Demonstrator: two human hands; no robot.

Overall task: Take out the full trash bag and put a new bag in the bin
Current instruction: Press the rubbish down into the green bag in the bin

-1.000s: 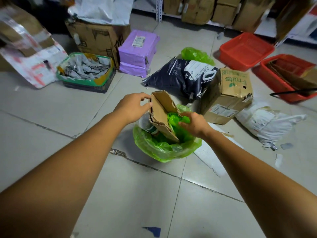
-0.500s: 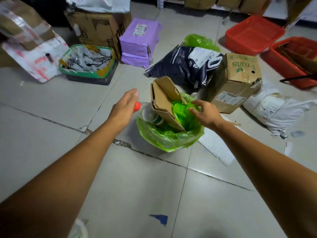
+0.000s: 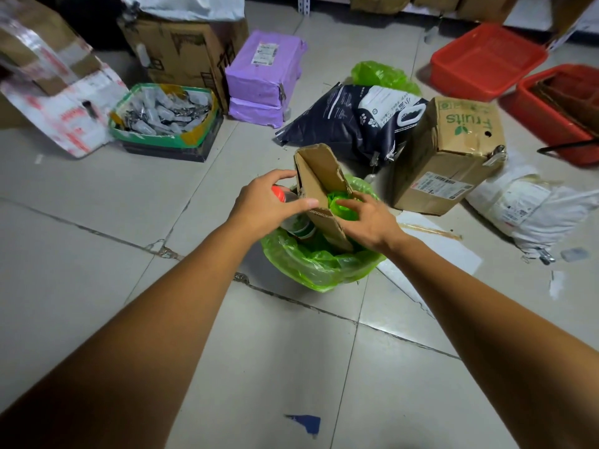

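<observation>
Head view: the green trash bag (image 3: pixel 319 270) sits in the middle of the tiled floor (image 3: pixel 97 254), its rim folded out so the bin under it is hidden. It is stuffed full – a folded piece of cardboard (image 3: pixel 319 186) stands upright out of it, with a red-capped bottle (image 3: pixel 281 195) leaning at the cardboard's 9 o'clock side. The left hand (image 3: pixel 264 204) curls fingers and thumb round the bottle's neck, thumb tip touching the cardboard edge. The right hand (image 3: pixel 371 220) comes in from 4 o'clock and pinches a bunched fold of the bag's plastic just beside the cardboard.

Around the bag: a "fruits" carton (image 3: pixel 450 157) lies tilted at 2 o'clock, a dark printed pet-product sack (image 3: pixel 340 124) at 12 o'clock, two stacked purple parcels (image 3: pixel 262 76) at 11 o'clock, a green-edged tray of grey pouches (image 3: pixel 165 118) at 10 o'clock. Two red baskets (image 3: pixel 486 59) sit well beyond the carton – a white mailer sack (image 3: pixel 531 209) lies at 3 o'clock.
</observation>
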